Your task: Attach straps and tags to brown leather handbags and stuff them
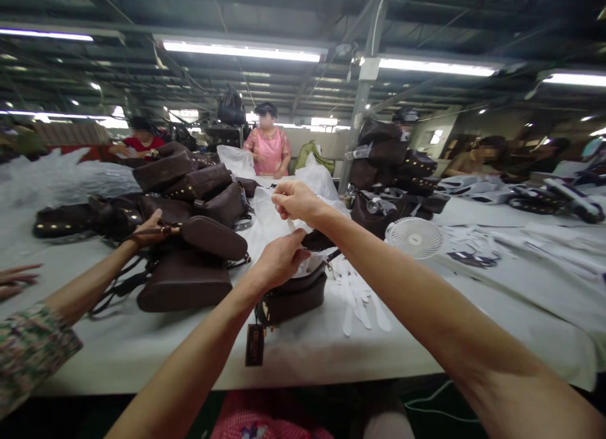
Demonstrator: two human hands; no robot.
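A dark brown handbag (293, 300) stands on the table in front of me, with white stuffing (310, 264) showing at its open top and a black hang tag (254, 345) dangling over the table edge. My left hand (280, 259) is closed at the bag's upper edge, fingers curled and thumb pressed in. Above it, my right hand (298, 202) is raised in a pinch; whatever lies between its fingertips is too small to make out. White plastic wrapping (267, 211) is just behind both hands.
At left, a co-worker's hand (150, 229) reaches onto a heap of brown bags (189, 284). White paper strips (355, 294) and a white fan (414, 238) lie to the right. More brown bags (379, 205) are piled behind the fan. A person in a pink apron (269, 150) stands across the table.
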